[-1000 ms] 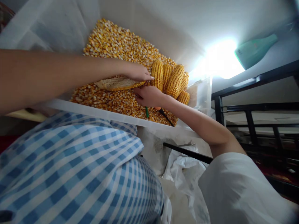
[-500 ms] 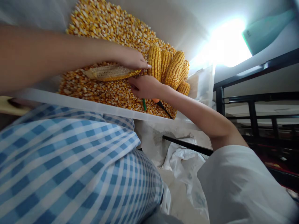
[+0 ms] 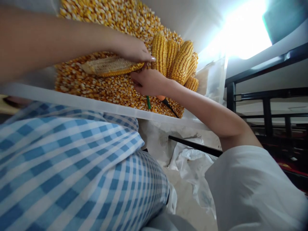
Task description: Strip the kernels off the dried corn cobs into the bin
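Note:
A partly stripped corn cob point(image 3: 106, 66) lies over loose kernels, its bare pale side up and a row of yellow kernels along its lower edge. My left hand point(image 3: 136, 49) reaches from the left and is closed over the cob's right end. At that same end, my right hand point(image 3: 150, 81) is closed, its fingertips against the cob and partly hidden. Beneath the right hand, an orange and black pointed tool point(image 3: 166, 102) and a short green piece point(image 3: 148, 102) rest on the kernels. Several full corn cobs point(image 3: 159, 53) are grouped just right of the hands.
Loose corn kernels point(image 3: 115, 14) fill a translucent plastic bin point(image 3: 101, 107), whose near wall runs past my checked blue cloth point(image 3: 72, 160). A black metal frame point(image 3: 267, 106) stands at right. White plastic sheeting point(image 3: 190, 160) lies on the floor below. A bright light point(image 3: 245, 32) glares beyond.
The view has shifted slightly, so the bin and cobs appear a little higher. Both hands stay at the cob's right end, in nearly the same grip.

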`<move>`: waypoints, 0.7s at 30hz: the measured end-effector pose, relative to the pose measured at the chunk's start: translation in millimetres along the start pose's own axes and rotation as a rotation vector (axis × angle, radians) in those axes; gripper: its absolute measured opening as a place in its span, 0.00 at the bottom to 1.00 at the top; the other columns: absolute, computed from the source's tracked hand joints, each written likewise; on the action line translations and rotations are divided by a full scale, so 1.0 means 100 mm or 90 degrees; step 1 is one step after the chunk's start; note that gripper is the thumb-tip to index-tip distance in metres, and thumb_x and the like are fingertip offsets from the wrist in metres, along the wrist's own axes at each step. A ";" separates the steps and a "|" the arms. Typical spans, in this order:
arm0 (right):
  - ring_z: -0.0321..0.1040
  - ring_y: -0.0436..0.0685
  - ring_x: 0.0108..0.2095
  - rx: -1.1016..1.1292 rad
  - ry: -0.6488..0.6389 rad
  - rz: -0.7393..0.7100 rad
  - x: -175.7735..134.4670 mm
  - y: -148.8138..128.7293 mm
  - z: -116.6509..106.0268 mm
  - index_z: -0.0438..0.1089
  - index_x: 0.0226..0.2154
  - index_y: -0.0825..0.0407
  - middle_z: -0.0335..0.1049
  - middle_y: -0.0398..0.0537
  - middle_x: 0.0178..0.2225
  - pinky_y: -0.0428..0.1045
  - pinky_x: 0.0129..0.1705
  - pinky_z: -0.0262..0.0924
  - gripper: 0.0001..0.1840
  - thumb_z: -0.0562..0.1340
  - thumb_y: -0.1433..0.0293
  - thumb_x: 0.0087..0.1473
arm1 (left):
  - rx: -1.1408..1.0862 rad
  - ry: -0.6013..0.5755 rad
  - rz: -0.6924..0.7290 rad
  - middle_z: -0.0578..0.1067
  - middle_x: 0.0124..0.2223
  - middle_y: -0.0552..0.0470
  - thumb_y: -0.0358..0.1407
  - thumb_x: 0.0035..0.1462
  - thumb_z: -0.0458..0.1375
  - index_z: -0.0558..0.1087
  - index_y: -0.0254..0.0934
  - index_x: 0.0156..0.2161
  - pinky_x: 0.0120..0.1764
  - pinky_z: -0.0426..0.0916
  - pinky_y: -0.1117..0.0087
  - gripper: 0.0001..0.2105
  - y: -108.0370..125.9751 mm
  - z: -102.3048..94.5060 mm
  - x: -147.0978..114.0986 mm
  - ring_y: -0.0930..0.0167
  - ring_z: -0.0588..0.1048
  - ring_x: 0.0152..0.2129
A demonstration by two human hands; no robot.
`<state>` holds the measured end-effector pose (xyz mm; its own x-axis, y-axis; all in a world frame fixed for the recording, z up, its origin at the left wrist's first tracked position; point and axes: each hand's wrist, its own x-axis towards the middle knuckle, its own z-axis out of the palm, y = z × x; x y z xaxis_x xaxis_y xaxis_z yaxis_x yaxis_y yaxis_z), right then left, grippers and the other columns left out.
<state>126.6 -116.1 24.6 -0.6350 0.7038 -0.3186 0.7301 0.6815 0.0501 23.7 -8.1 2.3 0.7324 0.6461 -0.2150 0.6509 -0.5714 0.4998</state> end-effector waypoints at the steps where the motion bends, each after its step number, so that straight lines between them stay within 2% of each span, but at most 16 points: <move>1: 0.65 0.56 0.37 0.000 -0.008 0.004 0.00 -0.01 -0.01 0.61 0.41 0.57 0.68 0.52 0.38 0.47 0.33 0.52 0.17 0.46 0.65 0.55 | 0.015 -0.017 0.010 0.73 0.33 0.50 0.47 0.56 0.44 0.73 0.22 0.41 0.48 0.57 0.62 0.27 0.01 -0.01 -0.02 0.70 0.70 0.36; 5: 0.64 0.59 0.38 0.001 -0.048 0.017 0.01 -0.02 -0.02 0.60 0.44 0.58 0.67 0.57 0.42 0.49 0.35 0.54 0.18 0.45 0.66 0.55 | 0.029 -0.039 0.011 0.73 0.36 0.46 0.47 0.58 0.42 0.70 0.20 0.43 0.49 0.56 0.65 0.28 0.08 -0.05 -0.08 0.72 0.68 0.37; 7: 0.64 0.59 0.40 0.004 -0.050 0.014 0.02 -0.02 -0.01 0.59 0.45 0.58 0.66 0.58 0.43 0.50 0.36 0.54 0.19 0.45 0.66 0.56 | 0.008 -0.053 0.014 0.74 0.35 0.47 0.47 0.57 0.42 0.71 0.21 0.41 0.49 0.55 0.70 0.28 0.10 -0.05 -0.10 0.73 0.68 0.37; 10: 0.65 0.60 0.38 0.014 -0.034 0.009 0.03 -0.02 -0.01 0.60 0.44 0.57 0.68 0.56 0.41 0.51 0.35 0.56 0.18 0.44 0.65 0.56 | -0.010 -0.026 -0.003 0.74 0.32 0.49 0.47 0.56 0.44 0.73 0.26 0.36 0.45 0.57 0.75 0.24 0.08 -0.04 -0.11 0.73 0.69 0.35; 15: 0.67 0.59 0.36 0.026 -0.037 0.020 0.04 -0.05 -0.01 0.61 0.42 0.55 0.69 0.55 0.37 0.49 0.34 0.57 0.17 0.45 0.64 0.55 | -0.057 -0.012 0.000 0.74 0.28 0.50 0.46 0.53 0.48 0.74 0.32 0.28 0.35 0.59 0.76 0.19 0.02 -0.02 -0.11 0.73 0.68 0.25; 18: 0.68 0.60 0.35 0.026 -0.039 0.029 0.05 -0.07 -0.02 0.61 0.42 0.55 0.70 0.55 0.36 0.50 0.33 0.58 0.17 0.46 0.64 0.55 | -0.112 0.025 -0.008 0.73 0.24 0.50 0.47 0.49 0.52 0.73 0.34 0.23 0.32 0.58 0.76 0.18 0.00 -0.02 -0.14 0.72 0.67 0.22; 21: 0.68 0.60 0.35 0.030 -0.035 0.029 0.05 -0.09 -0.03 0.62 0.41 0.55 0.70 0.55 0.36 0.50 0.34 0.59 0.17 0.47 0.64 0.54 | -0.139 0.044 0.011 0.74 0.26 0.50 0.47 0.47 0.54 0.73 0.35 0.23 0.31 0.58 0.76 0.16 0.00 -0.02 -0.18 0.72 0.68 0.23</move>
<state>115.9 -117.8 25.6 -0.5875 0.7205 -0.3684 0.7694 0.6384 0.0216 10.7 -18.6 8.0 0.7223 0.6748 -0.1510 0.5745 -0.4640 0.6743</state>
